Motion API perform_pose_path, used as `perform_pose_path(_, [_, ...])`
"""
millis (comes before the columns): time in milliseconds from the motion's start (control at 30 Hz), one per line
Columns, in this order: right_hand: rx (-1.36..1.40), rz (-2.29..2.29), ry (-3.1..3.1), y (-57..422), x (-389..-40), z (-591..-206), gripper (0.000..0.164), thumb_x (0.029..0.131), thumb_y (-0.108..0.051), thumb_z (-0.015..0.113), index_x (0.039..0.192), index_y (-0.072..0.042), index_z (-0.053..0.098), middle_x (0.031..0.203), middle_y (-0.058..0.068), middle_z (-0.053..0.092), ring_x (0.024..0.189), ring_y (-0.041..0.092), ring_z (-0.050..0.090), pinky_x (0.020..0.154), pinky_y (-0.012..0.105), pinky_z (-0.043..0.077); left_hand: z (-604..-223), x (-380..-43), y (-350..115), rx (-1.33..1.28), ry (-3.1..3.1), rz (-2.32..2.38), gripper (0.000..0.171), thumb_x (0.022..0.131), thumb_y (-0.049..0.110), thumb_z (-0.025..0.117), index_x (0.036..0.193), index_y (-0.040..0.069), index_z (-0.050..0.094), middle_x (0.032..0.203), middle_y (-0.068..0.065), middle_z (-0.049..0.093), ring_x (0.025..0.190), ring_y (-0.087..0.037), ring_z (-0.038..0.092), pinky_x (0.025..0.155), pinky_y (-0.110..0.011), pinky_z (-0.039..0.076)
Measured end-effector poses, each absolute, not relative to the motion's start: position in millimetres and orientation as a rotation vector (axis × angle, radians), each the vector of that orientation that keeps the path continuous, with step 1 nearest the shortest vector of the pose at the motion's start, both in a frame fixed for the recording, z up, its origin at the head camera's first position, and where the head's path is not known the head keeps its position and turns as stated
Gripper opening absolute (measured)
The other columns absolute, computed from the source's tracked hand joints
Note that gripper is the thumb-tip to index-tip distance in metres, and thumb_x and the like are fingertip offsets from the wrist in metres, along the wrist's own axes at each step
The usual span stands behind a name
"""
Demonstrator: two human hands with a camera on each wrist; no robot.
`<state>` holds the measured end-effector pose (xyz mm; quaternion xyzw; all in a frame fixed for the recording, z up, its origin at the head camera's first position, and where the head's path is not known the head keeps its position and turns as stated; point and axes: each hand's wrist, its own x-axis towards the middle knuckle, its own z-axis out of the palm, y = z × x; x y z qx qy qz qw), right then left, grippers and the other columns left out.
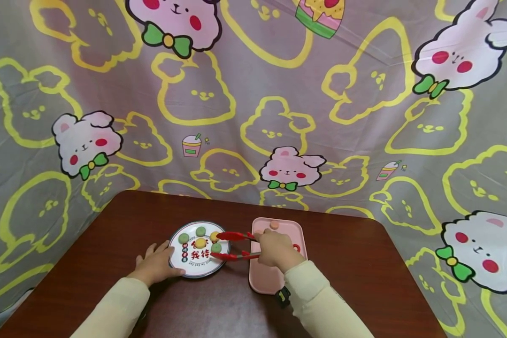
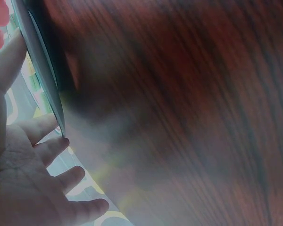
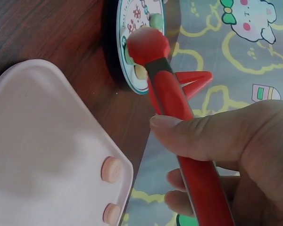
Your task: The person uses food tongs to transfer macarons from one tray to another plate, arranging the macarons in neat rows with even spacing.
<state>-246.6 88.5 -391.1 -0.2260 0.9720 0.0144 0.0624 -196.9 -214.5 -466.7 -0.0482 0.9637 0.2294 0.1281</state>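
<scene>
A white plate [image 1: 198, 268] with a blue rim and red characters holds several small green and yellow macarons [image 1: 200, 242]. At its left edge is my left hand [image 1: 156, 264], the thumb and fingers spread along the rim; the left wrist view shows the palm and the plate [image 2: 46, 77] edge-on. My right hand [image 1: 274, 248] grips red tongs [image 1: 235, 256] with metal arms. Their red tips are spread apart over the plate's right side, close to a green macaron [image 1: 216, 248] and a yellow one [image 1: 215, 236]. In the right wrist view the thumb presses along the tongs' red handle [image 3: 203, 188].
A pink rectangular tray [image 1: 267, 278] lies right of the plate, partly under my right hand. Pinkish-orange macarons [image 3: 111, 169] lie near its far end. Both stand on a dark brown wooden table [image 1: 355, 263], with a patterned cartoon curtain [image 1: 236, 141] behind its far edge.
</scene>
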Motion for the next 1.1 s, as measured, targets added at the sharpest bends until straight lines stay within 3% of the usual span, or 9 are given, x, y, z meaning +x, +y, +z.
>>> perform_pose_path(333, [-0.782,-0.112,3.034,103,-243,-401,0.062,0.069,-0.024,0.084,0.125,-0.015,0.060,0.105,0.005,0.062,0.089,0.022,0.064,0.057,0.042,0.049,-467,-197,-214,-0.142,2.807,0.655,0.091,0.070,0.048,0.081,0.134,-0.008,0.049,0.147,-0.032,0.031,0.133,-0.055,0.016,0.100,-0.075,0.012])
perform_pose_path(733, [-0.877,-0.200,3.063,116,-238,-412,0.077,0.063,-0.016,0.083,0.134,-0.009,0.054,0.100,0.004,0.058,0.089,0.020,0.057,0.058,0.037,0.048,-466,-197,-213,-0.144,2.806,0.655,0.091,0.070,0.048,0.081,0.134,-0.008,0.049,0.147,-0.032,0.031,0.133,-0.056,0.016,0.098,-0.077,0.013])
perform_pose_path(1100, [-0.843,-0.308,3.066,129,-238,-414,0.080,0.058,-0.011,0.080,0.134,-0.006,0.054,0.103,0.006,0.058,0.090,0.022,0.057,0.060,0.038,0.048,-467,-197,-213,-0.131,2.815,0.651,0.090,0.070,0.047,0.081,0.134,-0.008,0.049,0.146,-0.032,0.031,0.133,-0.056,0.016,0.098,-0.077,0.013])
